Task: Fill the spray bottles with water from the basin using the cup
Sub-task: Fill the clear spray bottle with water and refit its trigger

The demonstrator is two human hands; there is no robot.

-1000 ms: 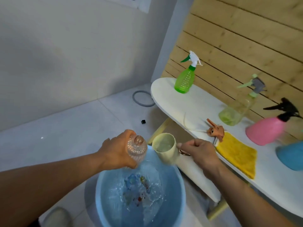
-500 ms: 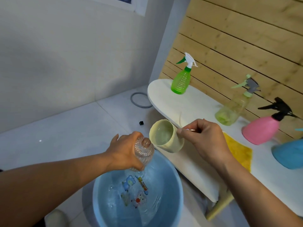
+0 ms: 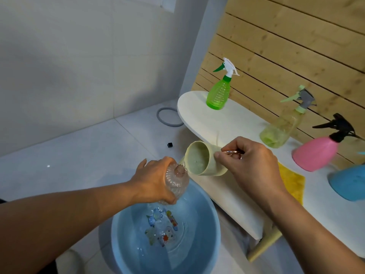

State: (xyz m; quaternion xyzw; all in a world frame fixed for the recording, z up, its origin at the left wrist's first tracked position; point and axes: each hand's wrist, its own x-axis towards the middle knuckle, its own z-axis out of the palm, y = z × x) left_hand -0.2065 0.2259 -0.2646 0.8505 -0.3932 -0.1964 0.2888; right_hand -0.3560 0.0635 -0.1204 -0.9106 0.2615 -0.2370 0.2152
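Left hand [image 3: 152,181] wrapped around a clear ribbed bottle [image 3: 176,183], fingers curled round its far side and underside, thumb side toward the camera; neck open, no spray head on it, pointing up and slightly toward the right hand. Held directly above the far rim of the blue basin [image 3: 213,230], which sits just below and a little nearer than the left hand, with water and a cartoon print visible at its bottom.

Right hand [image 3: 250,165] closed in a pinch on the metal handle of the pale cup [image 3: 203,162], thumb and forefinger pressed together on the handle, remaining fingers curled under. Cup tipped on its side, mouth facing the left hand, lower lip touching or just beside the bottle's neck; cannot tell whether water is running. Some water visible inside the cup.

Beyond the right hand, a white table [image 3: 233,123] against a wooden slat wall. Far beyond and left of the right hand, a green spray bottle [image 3: 218,93] standing upright. Beyond and to its right, a pale yellow-green spray bottle [image 3: 280,129], then a pink spray bottle [image 3: 318,153] with a black head, then a blue rounded object [image 3: 349,182], cut off by the frame edge. Just right of the right wrist, a yellow cloth [image 3: 292,182] flat on the table.

Beyond the left hand on the floor, a grey ring [image 3: 161,120] and a small black cube [image 3: 169,144].
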